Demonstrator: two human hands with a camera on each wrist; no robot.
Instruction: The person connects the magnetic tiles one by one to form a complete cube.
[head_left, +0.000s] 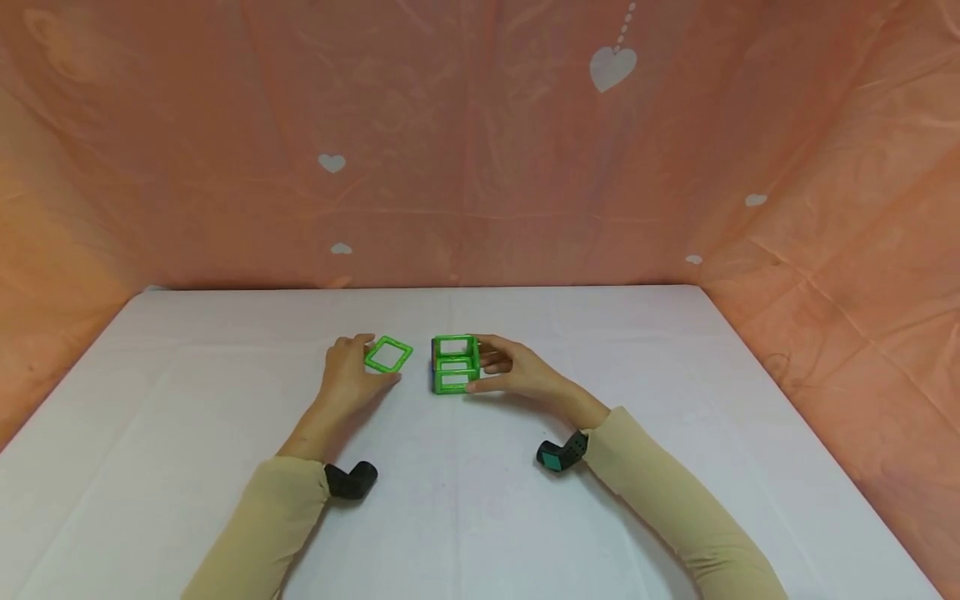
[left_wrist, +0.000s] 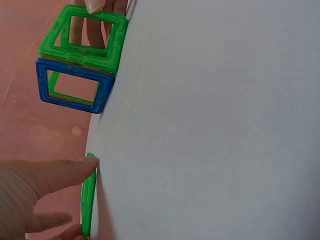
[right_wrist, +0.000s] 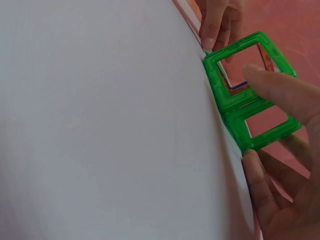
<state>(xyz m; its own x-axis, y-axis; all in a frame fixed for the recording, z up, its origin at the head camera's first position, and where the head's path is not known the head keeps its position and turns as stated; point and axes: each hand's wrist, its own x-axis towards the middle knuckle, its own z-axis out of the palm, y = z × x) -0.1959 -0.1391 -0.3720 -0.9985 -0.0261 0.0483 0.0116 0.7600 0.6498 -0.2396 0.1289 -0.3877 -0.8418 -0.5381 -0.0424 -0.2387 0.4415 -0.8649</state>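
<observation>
My left hand point(head_left: 348, 379) pinches a green square magnetic tile point(head_left: 403, 359) between thumb and fingers. In the left wrist view this tile point(left_wrist: 88, 195) appears edge-on, beside the white surface. To its right stands a box-like block of magnetic tiles point(head_left: 456, 372), apart from it. My right hand point(head_left: 532, 375) grips the block from the right, the thumb on its near side. Green frames point(right_wrist: 234, 104) face the right wrist camera, with an orange frame point(right_wrist: 265, 54) behind. A blue tile point(left_wrist: 70, 103) forms the block's side towards my left hand. My right fingers partly cover the block.
Both hands work above a table with a white cloth point(head_left: 450, 517). An orange curtain point(head_left: 465, 150) with pale hearts hangs behind the table and along its sides. Black wrist cameras point(head_left: 351, 482) sit at both sleeves.
</observation>
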